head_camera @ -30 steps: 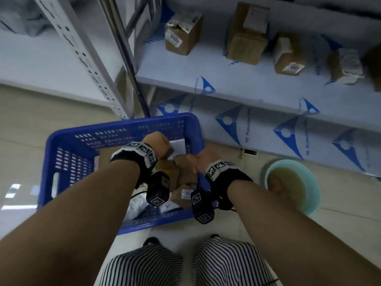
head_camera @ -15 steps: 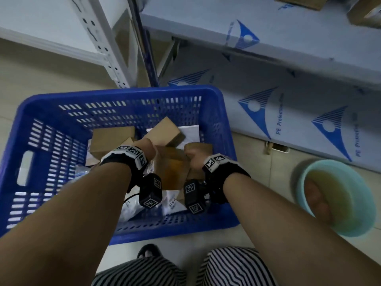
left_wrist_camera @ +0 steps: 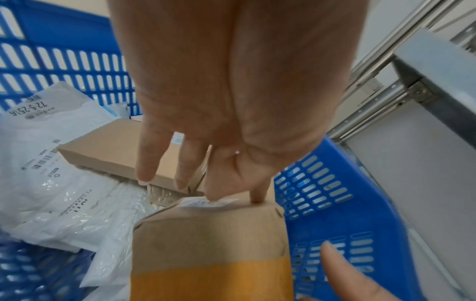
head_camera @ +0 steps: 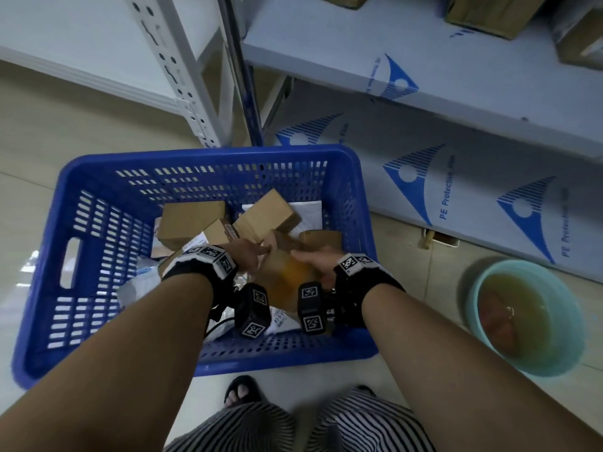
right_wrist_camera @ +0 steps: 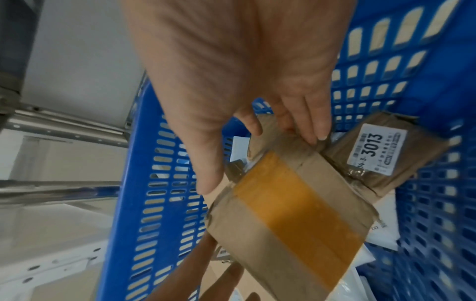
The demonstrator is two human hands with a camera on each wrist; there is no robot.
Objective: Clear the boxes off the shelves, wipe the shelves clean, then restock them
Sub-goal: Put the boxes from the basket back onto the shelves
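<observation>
A blue plastic basket [head_camera: 208, 158] on the floor holds several cardboard boxes [head_camera: 189, 223] and white mailer bags [left_wrist_camera: 64, 163]. Between my hands lies a brown box with a yellow tape band [head_camera: 287, 272] [left_wrist_camera: 211, 244] [right_wrist_camera: 291, 203], resting on the pile near the basket's right wall. My left hand [head_camera: 248, 256] [left_wrist_camera: 206, 142] has straight fingers, its tips touching the box's far edge. My right hand [head_camera: 316, 261] [right_wrist_camera: 244, 81] spreads over the box's other end, its fingertips [right_wrist_camera: 316, 134] on the flap. Next to it sits a box labelled 3013 [right_wrist_camera: 386, 148].
The white shelf [head_camera: 359, 60], covered in blue-printed film, stands behind the basket with more boxes [head_camera: 483, 14] on it; a lower shelf [head_camera: 456, 197] sits beneath. A perforated upright [head_camera: 173, 70] rises at the left. A teal basin [head_camera: 567, 288] of brownish water stands on the floor at the right.
Both hands have gone down into the basket with the taped box, and their fingers have straightened on it. The view has tilted down, away from the shelf.
</observation>
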